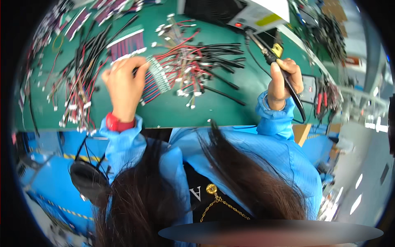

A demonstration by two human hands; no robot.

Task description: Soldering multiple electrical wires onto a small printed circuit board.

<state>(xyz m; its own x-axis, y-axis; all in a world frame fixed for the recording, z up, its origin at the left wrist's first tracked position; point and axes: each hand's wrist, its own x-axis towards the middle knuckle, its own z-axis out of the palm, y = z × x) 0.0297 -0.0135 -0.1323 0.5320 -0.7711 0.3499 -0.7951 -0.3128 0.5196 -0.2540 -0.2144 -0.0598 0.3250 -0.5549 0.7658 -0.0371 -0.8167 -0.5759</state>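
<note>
- The left hand [125, 84] is over the worktop [177, 114], thumb and fingertips drawn close together; I cannot tell whether they pinch anything.
- Just beside those fingers lies a ribbon cable [154, 85], red, blue and dark, with a pale toothed edge; it lies aslant, partly hidden by the hand.
- The right hand [286, 80] is closed around the black handle of a soldering iron [269, 56], its metal end directed up and left, away from the body.
- A yellow part [277, 50] sits just beside the iron's upper end; whether they touch is unclear.
- Beyond the iron stands a white box [265, 14] with a dark vent and a lit red switch [238, 25].
- Between the hands spreads a bundle [197, 61] of red and black leads with white plugs.
- Above the left hand lies a purple ribbon [127, 44] with white ends.
- Left of that hand is another heap [78, 101] of leads.
- Red-handled pliers [319, 102] lie right of the right hand.
</note>
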